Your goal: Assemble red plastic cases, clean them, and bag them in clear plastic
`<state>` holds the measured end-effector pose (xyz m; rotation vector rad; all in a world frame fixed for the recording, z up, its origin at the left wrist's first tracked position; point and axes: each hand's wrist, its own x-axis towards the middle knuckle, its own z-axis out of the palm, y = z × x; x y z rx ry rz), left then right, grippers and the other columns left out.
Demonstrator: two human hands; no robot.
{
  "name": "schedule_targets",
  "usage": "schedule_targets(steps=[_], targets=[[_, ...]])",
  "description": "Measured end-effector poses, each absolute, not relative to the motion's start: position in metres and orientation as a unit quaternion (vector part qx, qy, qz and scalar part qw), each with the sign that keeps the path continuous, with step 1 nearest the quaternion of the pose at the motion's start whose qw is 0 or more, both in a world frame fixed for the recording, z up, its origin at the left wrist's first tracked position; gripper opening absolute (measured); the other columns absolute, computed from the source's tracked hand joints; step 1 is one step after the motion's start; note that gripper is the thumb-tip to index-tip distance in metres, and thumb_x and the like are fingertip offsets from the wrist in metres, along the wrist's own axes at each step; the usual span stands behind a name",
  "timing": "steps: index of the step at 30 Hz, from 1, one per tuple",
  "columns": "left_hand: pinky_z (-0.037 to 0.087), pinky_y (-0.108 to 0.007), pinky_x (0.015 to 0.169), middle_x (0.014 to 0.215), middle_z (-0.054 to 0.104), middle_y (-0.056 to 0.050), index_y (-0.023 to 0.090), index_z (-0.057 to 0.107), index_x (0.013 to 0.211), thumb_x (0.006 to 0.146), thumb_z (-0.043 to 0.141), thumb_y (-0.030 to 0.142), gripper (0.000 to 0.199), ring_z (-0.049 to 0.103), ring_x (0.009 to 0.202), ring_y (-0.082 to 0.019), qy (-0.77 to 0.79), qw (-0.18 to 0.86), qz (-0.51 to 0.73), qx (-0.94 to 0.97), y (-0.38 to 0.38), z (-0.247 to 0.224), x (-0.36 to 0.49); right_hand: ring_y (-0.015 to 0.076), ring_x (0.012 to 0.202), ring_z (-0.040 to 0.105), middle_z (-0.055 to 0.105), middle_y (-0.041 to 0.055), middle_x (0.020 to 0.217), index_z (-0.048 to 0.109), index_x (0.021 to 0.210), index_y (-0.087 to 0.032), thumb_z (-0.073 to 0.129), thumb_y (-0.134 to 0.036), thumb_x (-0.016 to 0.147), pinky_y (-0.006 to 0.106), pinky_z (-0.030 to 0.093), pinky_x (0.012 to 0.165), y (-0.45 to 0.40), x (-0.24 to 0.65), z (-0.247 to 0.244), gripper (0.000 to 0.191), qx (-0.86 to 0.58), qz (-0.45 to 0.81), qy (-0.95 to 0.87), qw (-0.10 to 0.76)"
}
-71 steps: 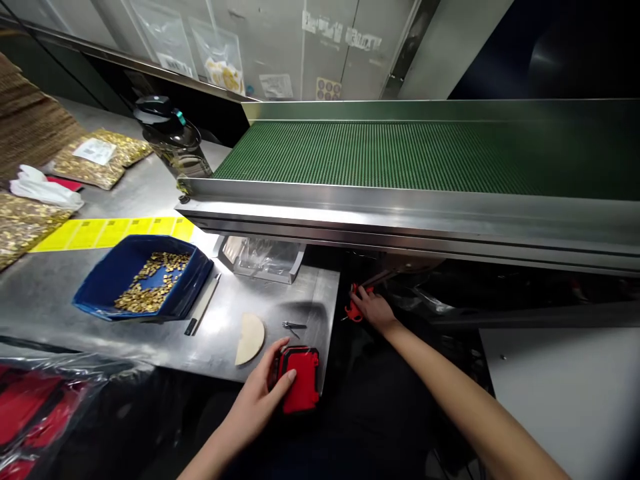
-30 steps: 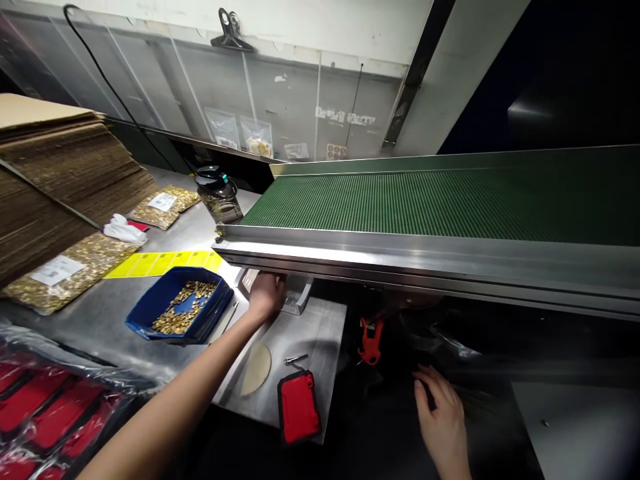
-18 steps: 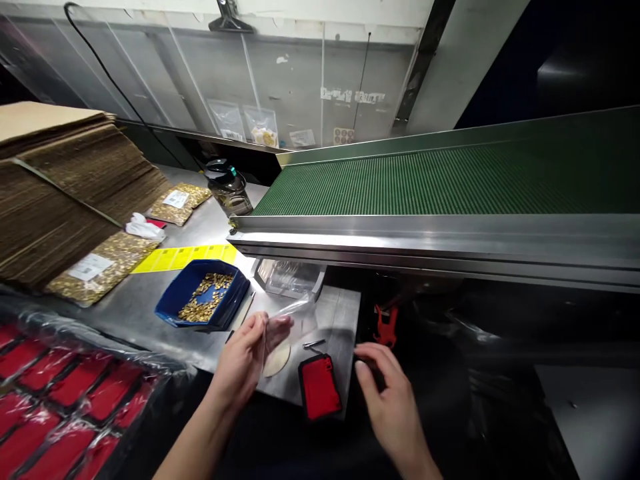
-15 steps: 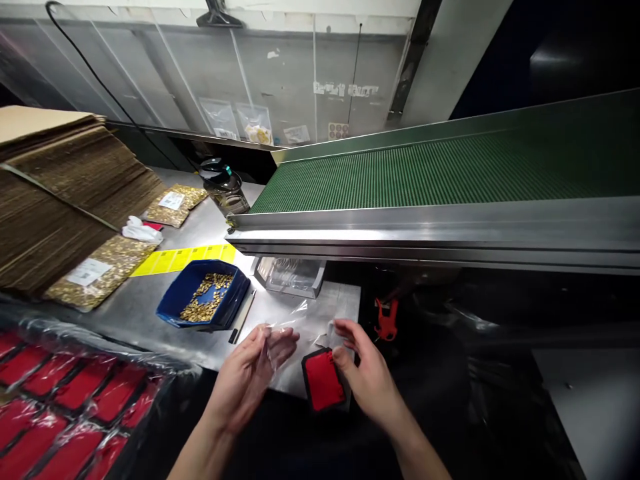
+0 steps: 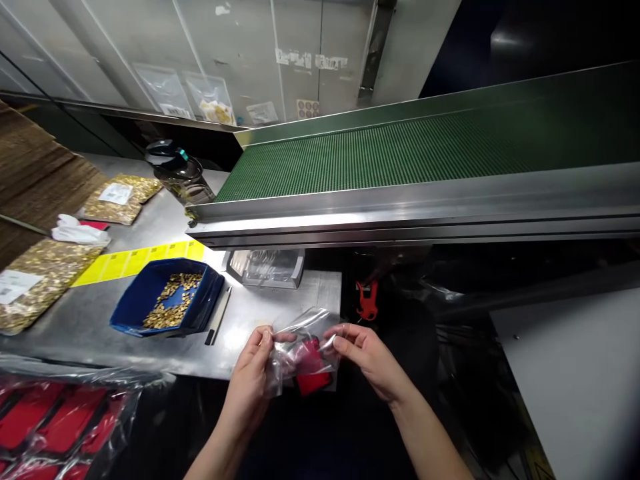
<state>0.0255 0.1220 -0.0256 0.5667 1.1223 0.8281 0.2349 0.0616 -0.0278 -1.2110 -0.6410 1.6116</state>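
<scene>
Between my two hands stretches a clear plastic bag [image 5: 305, 333]. My left hand [image 5: 255, 367] is closed, pinching the bag's left side between thumb and fingers. The right side of it is pinched by my right hand [image 5: 367, 357], also closed. Below and partly behind the bag, a red piece with a black edge [image 5: 314, 382] lies at the corner of the metal table [image 5: 245, 327]. Left of my hands stands a blue bin [image 5: 135, 303] holding small gold-coloured metal parts [image 5: 167, 307]. A thin pen-like tool [image 5: 219, 317] lies alongside the bin.
A green conveyor belt [image 5: 350, 160] with a metal side rail runs across to the right. Beneath its end sits a grey tray [image 5: 270, 270]. A bottle [image 5: 180, 173], yellow labels [image 5: 135, 261] and bags of gold parts [image 5: 50, 273] are further left. Wrapped red pieces [image 5: 30, 413] fill the lower left.
My hands have closed on the plastic bag and spread it in front of the red piece. The view has shifted, so the bin and conveyor appear further left.
</scene>
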Motion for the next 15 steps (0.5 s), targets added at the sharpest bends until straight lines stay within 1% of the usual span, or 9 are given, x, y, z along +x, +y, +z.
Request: schedule_targets(steps=[2, 3, 6, 8, 10, 13, 15], targets=[[0.058, -0.024, 0.054, 0.098, 0.075, -0.005, 0.021, 0.055, 0.095, 0.078, 0.085, 0.048, 0.044, 0.066, 0.063, -0.014, 0.507, 0.732, 0.370, 0.265, 0.121, -0.028, 0.034, 0.0176, 0.085, 0.071, 0.078, 0.0076, 0.088, 0.077, 0.100, -0.014, 0.081, -0.050, 0.083, 0.029, 0.053, 0.082, 0.056, 0.234, -0.031, 0.040, -0.507, 0.658, -0.247, 0.499], [0.057, -0.023, 0.054, 0.097, 0.075, -0.004, 0.021, 0.055, 0.096, 0.079, 0.085, 0.048, 0.044, 0.065, 0.064, -0.014, 0.504, 0.735, 0.367, 0.266, 0.121, -0.029, 0.037, 0.0178, 0.083, 0.072, 0.078, 0.0078, 0.087, 0.077, 0.098, -0.014, 0.083, -0.051, 0.081, 0.030, 0.054, 0.082, 0.053, 0.234, -0.032, 0.041, -0.515, 0.655, -0.229, 0.503], [0.056, -0.022, 0.055, 0.093, 0.074, -0.003, 0.021, 0.056, 0.094, 0.081, 0.083, 0.047, 0.040, 0.065, 0.063, -0.013, 0.493, 0.750, 0.353, 0.266, 0.122, -0.033, 0.042, 0.0165, 0.073, 0.072, 0.078, 0.0079, 0.084, 0.074, 0.099, -0.013, 0.085, -0.054, 0.078, 0.027, 0.054, 0.071, 0.047, 0.234, -0.034, 0.046, -0.553, 0.634, -0.183, 0.509], [0.054, -0.022, 0.054, 0.090, 0.073, -0.003, 0.020, 0.059, 0.093, 0.084, 0.081, 0.048, 0.036, 0.063, 0.060, -0.013, 0.490, 0.759, 0.333, 0.271, 0.124, -0.037, 0.043, 0.0146, 0.067, 0.069, 0.077, 0.0080, 0.085, 0.073, 0.096, -0.013, 0.083, -0.056, 0.079, 0.024, 0.050, 0.061, 0.045, 0.234, -0.034, 0.047, -0.573, 0.615, -0.184, 0.509], [0.053, -0.021, 0.055, 0.085, 0.072, -0.002, 0.019, 0.062, 0.093, 0.085, 0.079, 0.047, 0.034, 0.062, 0.060, -0.012, 0.491, 0.762, 0.316, 0.281, 0.125, -0.041, 0.042, 0.0132, 0.063, 0.067, 0.076, 0.0072, 0.084, 0.071, 0.090, -0.013, 0.081, -0.057, 0.080, 0.023, 0.047, 0.058, 0.043, 0.234, -0.035, 0.045, -0.584, 0.600, -0.194, 0.511], [0.051, -0.018, 0.057, 0.079, 0.070, 0.000, 0.018, 0.065, 0.090, 0.086, 0.080, 0.045, 0.031, 0.061, 0.061, -0.011, 0.493, 0.757, 0.316, 0.289, 0.126, -0.043, 0.042, 0.0127, 0.063, 0.064, 0.074, 0.0050, 0.081, 0.069, 0.087, -0.015, 0.078, -0.056, 0.083, 0.024, 0.048, 0.060, 0.042, 0.234, -0.036, 0.043, -0.592, 0.582, -0.207, 0.518], [0.052, -0.019, 0.061, 0.081, 0.071, -0.001, 0.019, 0.066, 0.095, 0.087, 0.076, 0.051, 0.034, 0.063, 0.064, -0.012, 0.499, 0.755, 0.314, 0.287, 0.126, -0.041, 0.041, 0.0134, 0.065, 0.063, 0.072, 0.0036, 0.078, 0.069, 0.086, -0.016, 0.077, -0.055, 0.085, 0.025, 0.049, 0.064, 0.041, 0.234, -0.037, 0.040, -0.595, 0.571, -0.220, 0.521]])
